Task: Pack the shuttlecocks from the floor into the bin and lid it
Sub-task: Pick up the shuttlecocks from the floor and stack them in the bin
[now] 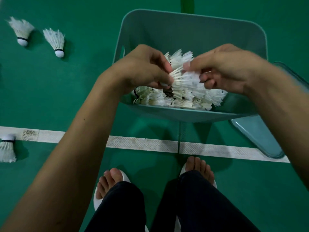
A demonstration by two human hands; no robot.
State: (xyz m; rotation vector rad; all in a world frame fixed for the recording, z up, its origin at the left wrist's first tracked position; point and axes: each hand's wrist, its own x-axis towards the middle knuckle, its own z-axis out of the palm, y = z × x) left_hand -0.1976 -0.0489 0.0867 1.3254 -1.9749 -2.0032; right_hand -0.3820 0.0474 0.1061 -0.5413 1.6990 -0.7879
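Shuttlecocks (167,99) fill the bin (184,30); left hand (142,69) and right hand (225,67) pinch another shuttlecock (185,81)

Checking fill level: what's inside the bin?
A heap of white shuttlecocks fills the near part of the bin. The left hand and right hand hold one shuttlecock above it, covering the heap's middle. The bin's bottom under the heap is hidden.

The light here is dim and even, tinting everything green. At ten o'clock, the loose shuttlecocks (55,41) throw short, soft shadows toward three o'clock. The right hand (230,67) is smeared by motion, its fingertips ghostly and the forearm edge streaked. The white court line (142,144) bows with wide-angle distortion, and the far corners go soft.
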